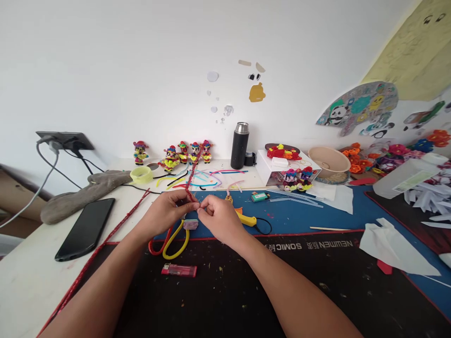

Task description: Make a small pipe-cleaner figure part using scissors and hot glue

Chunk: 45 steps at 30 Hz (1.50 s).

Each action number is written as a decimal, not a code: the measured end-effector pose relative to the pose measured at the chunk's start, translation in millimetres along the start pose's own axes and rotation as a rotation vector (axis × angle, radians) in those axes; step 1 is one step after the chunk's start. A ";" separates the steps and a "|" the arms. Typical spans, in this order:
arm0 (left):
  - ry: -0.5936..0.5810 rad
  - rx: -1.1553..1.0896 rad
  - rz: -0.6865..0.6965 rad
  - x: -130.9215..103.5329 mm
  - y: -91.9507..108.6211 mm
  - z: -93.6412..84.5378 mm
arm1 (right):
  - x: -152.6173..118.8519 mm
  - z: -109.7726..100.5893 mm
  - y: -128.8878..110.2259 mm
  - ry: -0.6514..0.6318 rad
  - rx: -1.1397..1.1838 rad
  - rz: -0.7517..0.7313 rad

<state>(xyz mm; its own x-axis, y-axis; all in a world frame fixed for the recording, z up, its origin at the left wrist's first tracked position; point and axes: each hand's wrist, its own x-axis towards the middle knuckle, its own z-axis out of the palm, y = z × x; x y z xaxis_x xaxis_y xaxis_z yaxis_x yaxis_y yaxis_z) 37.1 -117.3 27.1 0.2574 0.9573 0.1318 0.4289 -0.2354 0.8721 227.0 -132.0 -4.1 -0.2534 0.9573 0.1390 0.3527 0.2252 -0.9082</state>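
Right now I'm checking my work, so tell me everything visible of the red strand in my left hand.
The red strand is thin, twisted-looking and fuzzy, with darker flecks. It rises from your left hand, leaning right toward its top, before the figures. Its lower end is hidden; whether your right hand touches it is unclear.

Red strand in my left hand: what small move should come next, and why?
Perhaps steady the red strand with the left hand and give its lower end a slight twist with the right hand: the left pinches it with a length rising above, and the right is pinched closed right beside the left, seemingly well placed to turn it.
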 end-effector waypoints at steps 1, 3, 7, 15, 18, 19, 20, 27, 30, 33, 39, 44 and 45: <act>-0.011 -0.020 -0.008 0.0 1.3 0.1 | 0.3 1.0 0.9 0.003 0.016 0.008; -0.021 -0.096 -0.030 0.1 3.7 0.4 | 0.7 2.7 2.1 0.004 0.069 0.020; 0.024 -0.215 -0.058 -0.2 6.7 2.6 | 1.0 3.2 1.0 0.006 0.175 0.038; 0.005 -0.339 -0.096 -0.6 5.9 5.4 | 1.2 0.8 -4.4 0.020 0.383 0.080; -0.022 -0.380 -0.066 0.0 1.7 3.4 | 1.9 0.2 -4.2 0.034 0.395 0.077; -0.011 -0.387 -0.064 0.2 0.0 2.8 | 1.9 0.2 -4.0 0.038 0.386 0.074; 0.004 -0.390 -0.068 0.4 -1.7 2.3 | 2.0 0.4 -3.8 0.042 0.376 0.070; -0.024 -0.457 -0.083 -0.2 -3.8 -0.5 | 1.4 2.3 -3.9 0.063 0.355 0.064; -0.062 -0.477 -0.102 -0.7 -1.4 -2.1 | 0.9 1.8 -4.9 0.058 0.360 0.063; -0.059 -0.469 -0.112 -0.7 0.9 -2.5 | 0.9 1.5 -4.5 0.059 0.354 0.056; 0.039 -0.477 -0.134 0.7 3.8 -3.0 | 1.1 2.0 -2.8 0.063 0.356 0.052; 0.010 -0.585 -0.196 0.7 2.4 -3.4 | 0.4 1.9 -2.8 0.058 0.339 0.036; 0.005 -0.621 -0.213 0.6 1.5 -3.1 | 0.4 2.1 -2.7 0.057 0.335 0.034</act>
<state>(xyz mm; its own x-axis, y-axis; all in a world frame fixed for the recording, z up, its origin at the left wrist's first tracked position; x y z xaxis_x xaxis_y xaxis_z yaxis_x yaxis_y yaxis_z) 35.2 -116.6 30.0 0.2175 0.9733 -0.0734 -0.1095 0.0990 0.9890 224.1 -132.6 -2.5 -0.1923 0.9740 0.1199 0.0426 0.1303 -0.9906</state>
